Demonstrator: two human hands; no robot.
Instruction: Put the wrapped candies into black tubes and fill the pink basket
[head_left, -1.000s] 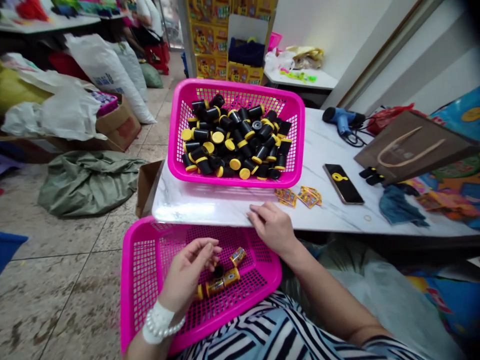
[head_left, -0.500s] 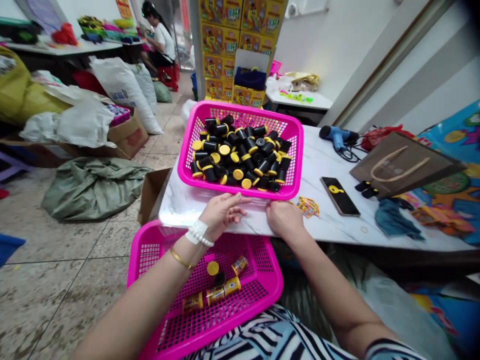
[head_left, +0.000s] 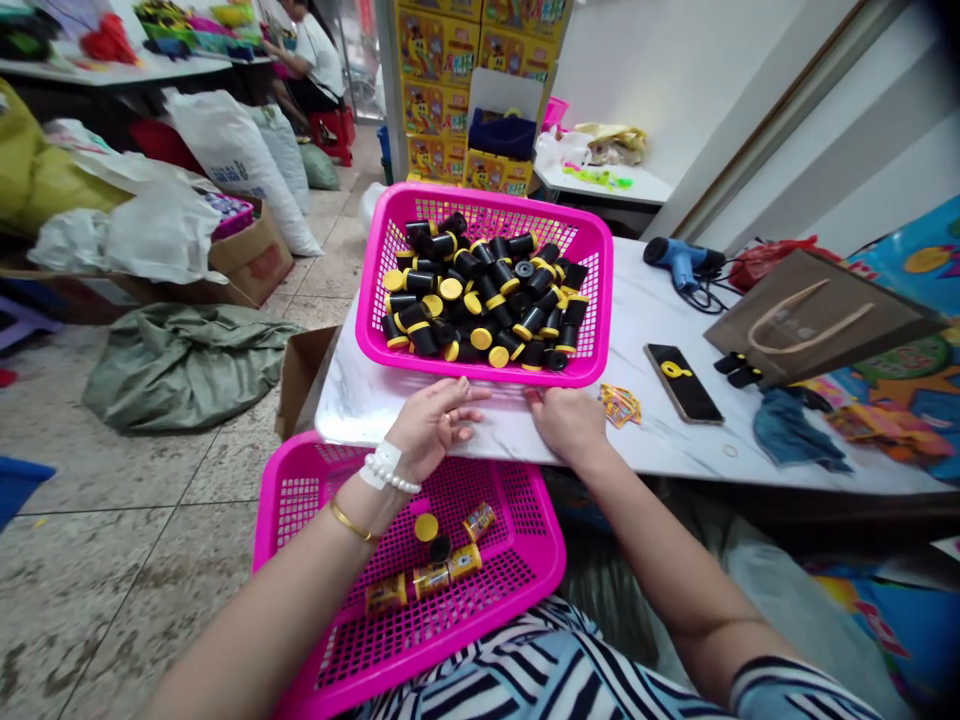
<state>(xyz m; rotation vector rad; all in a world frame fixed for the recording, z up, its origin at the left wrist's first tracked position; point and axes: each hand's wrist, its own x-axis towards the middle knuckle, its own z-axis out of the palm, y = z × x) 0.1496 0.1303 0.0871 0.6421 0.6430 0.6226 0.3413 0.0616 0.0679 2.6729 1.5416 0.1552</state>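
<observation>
A pink basket (head_left: 606,290) heaped with black cylinders with yellow caps stands on the marbled table (head_left: 510,425). At its near side is my left hand (head_left: 429,425), palm partly up, fingers apart, holding nothing that shows. My right hand (head_left: 566,422) is closed near the basket's front right; whatever its curled fingers hold, if anything, is hidden. Just right of that hand lie small orange stickers (head_left: 621,405). Below the table edge, a second pink basket (head_left: 551,560) holds several yellow-wrapped cylinders (head_left: 431,578), a yellow cap (head_left: 426,527) and a black piece (head_left: 439,548).
On the table's right are a phone (head_left: 682,383), a blue heat gun (head_left: 684,262), a paper bag (head_left: 817,320) and a denim cloth (head_left: 796,430). Yellow boxes (head_left: 435,110) are stacked behind. Sacks and a seated person (head_left: 315,60) are at the left.
The view has tilted down slightly. My left hand has shifted a little left. My right hand stays closed near the upper basket, and the stickers beside it show more fully.
</observation>
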